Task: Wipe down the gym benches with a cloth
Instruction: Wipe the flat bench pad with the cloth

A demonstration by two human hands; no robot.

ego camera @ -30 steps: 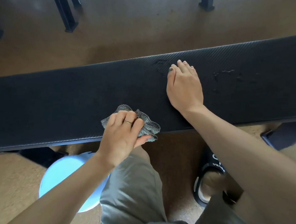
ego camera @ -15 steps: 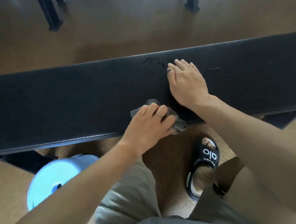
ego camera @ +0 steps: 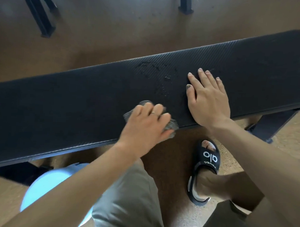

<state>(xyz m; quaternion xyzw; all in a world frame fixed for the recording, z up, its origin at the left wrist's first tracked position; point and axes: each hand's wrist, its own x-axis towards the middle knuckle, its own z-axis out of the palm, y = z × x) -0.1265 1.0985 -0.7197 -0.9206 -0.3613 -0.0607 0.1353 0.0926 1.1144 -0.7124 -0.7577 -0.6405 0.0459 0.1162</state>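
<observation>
The left grip (ego camera: 145, 125) curls around a bunched cloth (ego camera: 170, 126) on the black surface (ego camera: 69, 114) (near edge), while the right grip (ego camera: 208, 100) lies flat, fingers straight, holding nothing.

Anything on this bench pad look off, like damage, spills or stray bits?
Yes: wet-looking droplets and streaks sit on the bench pad, near its far edge and beside the flat right hand. The left hand presses the cloth at the near edge, short of them. Whether it is liquid or scuffing is unclear.
</observation>
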